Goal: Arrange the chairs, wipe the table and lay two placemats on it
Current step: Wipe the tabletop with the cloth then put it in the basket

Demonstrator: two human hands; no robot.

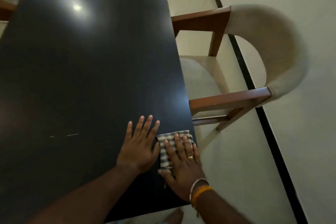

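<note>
I see the dark table [81,69] filling the left and centre of the frame. At lower centre my left hand [139,148] lies flat on it, fingers straight and spread, grasping nothing. Just right of it, my right hand [181,162] presses flat on a folded checked cloth [164,152] near the table's right edge, fingers straight. At right stands a chair [251,71], its seat partly under the table.

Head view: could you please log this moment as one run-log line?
step: wiping | right hand: presses checked cloth on table | left hand: flat on table
</note>
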